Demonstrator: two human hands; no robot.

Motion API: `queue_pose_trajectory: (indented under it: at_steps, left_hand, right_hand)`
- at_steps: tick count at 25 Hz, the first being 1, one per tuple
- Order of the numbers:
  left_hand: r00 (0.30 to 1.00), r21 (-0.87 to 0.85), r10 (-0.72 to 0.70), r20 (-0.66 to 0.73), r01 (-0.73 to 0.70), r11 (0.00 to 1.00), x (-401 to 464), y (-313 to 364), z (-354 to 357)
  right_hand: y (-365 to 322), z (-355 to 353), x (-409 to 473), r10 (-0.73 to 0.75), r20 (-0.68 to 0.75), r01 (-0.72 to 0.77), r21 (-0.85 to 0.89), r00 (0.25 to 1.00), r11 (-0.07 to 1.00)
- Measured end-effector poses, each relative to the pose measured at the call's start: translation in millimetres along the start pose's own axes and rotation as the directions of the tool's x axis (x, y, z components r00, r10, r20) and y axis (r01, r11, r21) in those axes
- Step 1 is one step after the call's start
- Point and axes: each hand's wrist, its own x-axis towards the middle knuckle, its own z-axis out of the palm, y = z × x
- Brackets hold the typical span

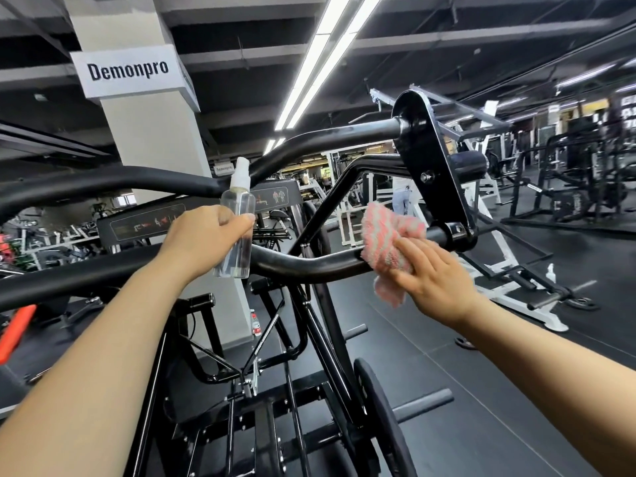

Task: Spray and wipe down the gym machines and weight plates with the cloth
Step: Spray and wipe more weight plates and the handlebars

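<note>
My left hand (201,237) grips a clear plastic spray bottle (237,222) with a white nozzle, held upright in front of the black machine's tube frame. My right hand (433,275) presses a pink and grey striped cloth (387,246) against the lower curved black bar (309,266), its fingers fairly straight over the cloth. The cloth wraps the bar just left of the black pivot plate (432,166). A black weight plate (382,418) hangs on the machine low in the middle.
A grey pillar (155,132) with a sign stands behind the machine on the left. White-framed machines (495,270) and black racks fill the right side over a dark rubber floor (481,390). Horizontal pegs (423,404) stick out beside the plate. A person stands far back.
</note>
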Motion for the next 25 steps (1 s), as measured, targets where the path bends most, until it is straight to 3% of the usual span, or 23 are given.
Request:
queue_pose_trajectory:
  at_steps: [3,5,7,8,9,10,11,12,14,17,19,21,23,25]
  left_hand:
    - [1.0,0.004,-0.001,-0.008,0.001,1.0,-1.1,1.7,0.4]
    - [1.0,0.004,0.001,-0.025,-0.001,1.0,-1.2,0.8,1.2]
    - [0.999,0.017,0.009,-0.041,-0.008,1.0,0.5,0.2,2.9]
    - [0.999,0.024,0.01,-0.049,-0.009,1.0,1.5,0.5,3.4]
    - [0.998,0.025,0.011,-0.056,-0.01,1.0,2.3,0.5,3.4]
    - [0.998,0.019,0.012,-0.061,-0.011,1.0,1.9,0.5,3.1]
    - [0.998,0.008,0.013,-0.062,-0.012,1.0,0.9,0.7,2.9]
    - [0.998,-0.003,0.014,-0.057,-0.014,1.0,-0.2,0.3,2.7]
    - [0.999,-0.008,0.007,-0.048,-0.008,1.0,-1.4,1.3,2.8]
    - [0.999,0.015,0.001,-0.048,0.0,1.0,0.0,1.9,3.0]
    - [0.998,0.02,0.005,-0.057,-0.004,1.0,-0.3,2.1,3.6]
    - [0.998,0.021,0.011,-0.062,-0.01,1.0,-1.1,2.5,4.5]
    - [0.998,0.011,-0.011,-0.066,0.012,1.0,-1.3,4.5,4.0]
    - [0.998,0.008,-0.017,-0.065,0.018,1.0,-2.8,6.4,3.8]
  right_hand:
    - [-7.8,-16.8,-18.5,0.269,0.049,-0.264,-0.087,0.962,0.961]
    - [-33.6,-23.1,-20.4,0.591,0.141,-0.601,0.034,0.794,0.799]
    - [-56.2,-26.6,-7.7,0.814,0.21,-0.827,0.307,0.541,0.471]
    - [-61.8,-32.2,6.6,0.896,0.24,-0.856,0.46,0.374,0.234]
    - [-62.9,-38.5,20.8,0.933,0.32,-0.788,0.611,0.162,-0.073]
    - [-60.6,-47.2,34.5,0.893,0.449,-0.584,0.714,-0.042,-0.387]
    - [-56.6,-54.0,42.6,0.787,0.592,-0.322,0.722,-0.172,-0.613]
    - [-53.9,-60.4,46.5,0.689,0.698,-0.103,0.684,-0.197,-0.722]
    - [-48.2,-66.0,51.3,0.595,0.789,0.071,0.609,-0.152,-0.79]
    - [-38.7,-54.3,53.9,0.553,0.831,-0.071,0.55,-0.05,-0.832]
    - [-29.9,-34.9,52.9,0.555,0.825,-0.147,0.539,-0.108,-0.83]
    - [-19.0,-17.2,55.6,0.57,0.81,-0.115,0.559,-0.136,-0.821]
    - [-7.0,-4.8,58.5,0.572,0.806,0.028,0.583,-0.153,-0.812]
    - [-3.9,-0.8,55.9,0.483,0.875,0.172,0.479,-0.018,-0.861]
